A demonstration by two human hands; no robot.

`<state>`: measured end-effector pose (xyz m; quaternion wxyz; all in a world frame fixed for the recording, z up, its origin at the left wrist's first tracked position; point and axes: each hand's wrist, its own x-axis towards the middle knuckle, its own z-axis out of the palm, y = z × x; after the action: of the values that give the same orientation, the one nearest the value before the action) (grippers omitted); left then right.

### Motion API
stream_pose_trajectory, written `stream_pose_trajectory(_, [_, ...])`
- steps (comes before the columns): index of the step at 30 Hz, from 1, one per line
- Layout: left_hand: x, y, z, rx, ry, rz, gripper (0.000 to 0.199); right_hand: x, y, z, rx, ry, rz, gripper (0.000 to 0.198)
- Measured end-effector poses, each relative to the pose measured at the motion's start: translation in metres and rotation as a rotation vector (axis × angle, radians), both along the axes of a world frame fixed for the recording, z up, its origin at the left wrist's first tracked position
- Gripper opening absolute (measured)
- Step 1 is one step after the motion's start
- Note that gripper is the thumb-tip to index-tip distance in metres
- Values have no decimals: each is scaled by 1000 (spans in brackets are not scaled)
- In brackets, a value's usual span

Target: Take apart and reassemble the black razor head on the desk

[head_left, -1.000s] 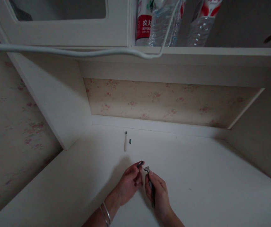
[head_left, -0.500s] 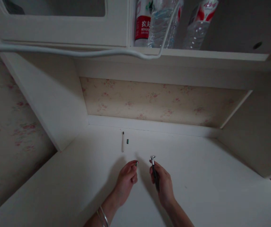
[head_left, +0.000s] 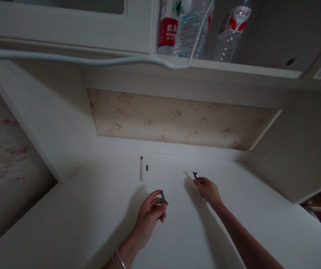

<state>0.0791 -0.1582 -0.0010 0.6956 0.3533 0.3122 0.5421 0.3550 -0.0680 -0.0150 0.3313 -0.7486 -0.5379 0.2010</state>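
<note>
Head view: left hand (head_left: 150, 215) near centre over the white surface (head_left: 93, 224), thumb and fingers pinching a small green cartridge (head_left: 163, 196) at the tips, held just above the surface; silver bangles (head_left: 118, 258) on that wrist. Right hand (head_left: 208, 189) reaches further out to the right, fingers closed round a dark razor handle (head_left: 198, 181), its head end poking out past the fingers on the far side, low over the surface, can't tell if touching. Hands well apart. Far of the left hand, a thin white stick (head_left: 141, 168) lies on the surface with a tiny green piece (head_left: 147, 167) just beside it on the right, both near the back wall. Floral wallpaper panel (head_left: 177, 119) behind. Shelf (head_left: 233, 69) above holds water bottles (head_left: 188, 28), red labels on some; white cable (head_left: 79, 59) runs along the shelf edge
</note>
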Motion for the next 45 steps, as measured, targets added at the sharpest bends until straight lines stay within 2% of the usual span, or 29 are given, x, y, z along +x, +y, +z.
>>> stream_pose_trajectory(5, [0,0,-1,21,46,-18,48,31,21,-4,-100,-256,-76,31])
stream_pose_trajectory(10, [-1,0,-1,22,82,-41,66,50,34,-5,-182,-432,-95,32])
stream_pose_trajectory(17, [1,2,-7,17,131,-51,59,67,45,-3,-231,-584,-85,30])
stream_pose_trajectory(28, [1,3,-7,22,107,-45,48,82,48,-1,-249,-656,-77,28])
stream_pose_trajectory(45, [2,2,-5,22,74,-34,32,81,45,-8,-235,-620,-93,28])
